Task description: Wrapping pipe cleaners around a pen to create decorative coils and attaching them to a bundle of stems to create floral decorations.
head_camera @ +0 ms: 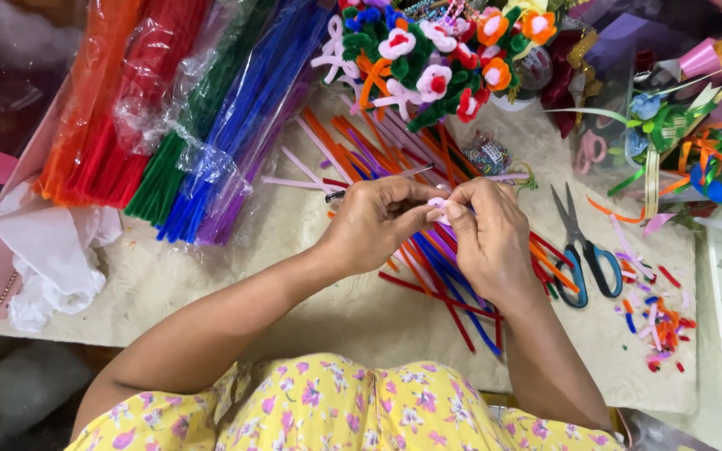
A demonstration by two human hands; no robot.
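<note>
A person in a yellow floral dress works over a cream textured table mat (311, 309), both hands meeting at mid-frame. The left hand (378, 219) and the right hand (488, 238) are each closed in a fingertip pinch on a small pale pink fuzzy pipe-cleaner piece (438, 205), held just above the mat between the two thumbs; its exact shape is too small to tell, though it looks partly curled.

Judging by the scene, the work is well under way but far from over. At the top of the mat stands a cluster of finished pipe-cleaner flowers in red, orange, white and pink with green stems (432, 58), suggesting that many blooms are already made. Beneath the hands lies a loose spread of cut pipe-cleaner lengths in orange, purple, red and blue (428, 276), not yet shaped. To the left, plastic-wrapped bundles of orange, red, green, blue and purple pipe cleaners (177, 108) lie mostly full.

A pair of blue-handled scissors (582, 246) rests just right of the right hand, blades shut, and a scatter of short coloured offcuts (658, 321) sits nearby. Curled ribbons in green, orange and blue (695, 142) fill the upper right, and crumpled white plastic wrapping (48, 250) lies at the left edge.
</note>
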